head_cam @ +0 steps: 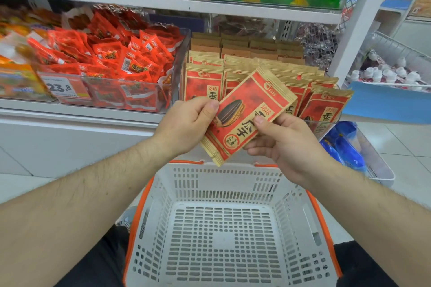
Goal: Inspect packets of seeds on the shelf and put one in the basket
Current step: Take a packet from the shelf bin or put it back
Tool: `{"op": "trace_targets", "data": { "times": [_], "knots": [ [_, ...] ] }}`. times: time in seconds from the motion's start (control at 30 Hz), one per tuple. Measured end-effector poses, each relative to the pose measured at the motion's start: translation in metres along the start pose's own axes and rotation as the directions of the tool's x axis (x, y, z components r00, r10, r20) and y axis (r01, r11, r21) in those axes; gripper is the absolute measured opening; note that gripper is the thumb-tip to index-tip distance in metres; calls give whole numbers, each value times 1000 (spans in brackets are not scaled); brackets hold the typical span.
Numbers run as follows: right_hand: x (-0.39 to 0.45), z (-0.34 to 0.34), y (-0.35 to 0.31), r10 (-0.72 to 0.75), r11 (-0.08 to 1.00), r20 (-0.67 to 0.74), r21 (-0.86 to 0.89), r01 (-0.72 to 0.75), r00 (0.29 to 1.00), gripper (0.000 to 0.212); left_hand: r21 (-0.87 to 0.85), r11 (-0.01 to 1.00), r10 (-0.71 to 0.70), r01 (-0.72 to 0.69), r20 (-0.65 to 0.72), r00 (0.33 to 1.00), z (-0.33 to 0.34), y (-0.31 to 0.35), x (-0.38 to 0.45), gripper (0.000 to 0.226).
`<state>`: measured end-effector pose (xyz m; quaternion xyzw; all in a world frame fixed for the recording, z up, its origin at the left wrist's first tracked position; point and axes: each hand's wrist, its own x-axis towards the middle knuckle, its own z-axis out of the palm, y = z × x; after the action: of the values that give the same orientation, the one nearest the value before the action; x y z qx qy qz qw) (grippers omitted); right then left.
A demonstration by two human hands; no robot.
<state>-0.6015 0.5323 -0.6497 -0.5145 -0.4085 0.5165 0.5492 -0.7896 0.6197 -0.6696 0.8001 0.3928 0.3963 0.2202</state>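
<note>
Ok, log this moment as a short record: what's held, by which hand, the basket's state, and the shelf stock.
held item: seed packet, tilted, front facing the camera
left hand: pinches the packet's left edge
right hand: thumb on the packet's lower right
basket: white, orange rim, below the hands, nothing in it
shelf stock: matching packets standing in rows behind

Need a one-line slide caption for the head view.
Both hands, left and right, hold one seed packet tilted above an empty basket, before the shelf.
</note>
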Motion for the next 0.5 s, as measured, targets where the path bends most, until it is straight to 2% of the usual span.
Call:
{"op": "trace_targets", "data": {
  "times": [0.23,0.37,0.5],
  "knots": [
    [21,22,-33,24,996,67,-85,-18,997,9,-114,993,-18,-9,-230,973,-16,-1,10,25],
    [39,35,-62,-99,962,90,-245,119,991,5,-202,978,-124,50,-373,920,-19,-10,17,30],
    [57,44,-87,-203,871,111,-433,231,973,7,-236,966,-194,102,-410,891,-23,-16,21,28]
  ]
}}
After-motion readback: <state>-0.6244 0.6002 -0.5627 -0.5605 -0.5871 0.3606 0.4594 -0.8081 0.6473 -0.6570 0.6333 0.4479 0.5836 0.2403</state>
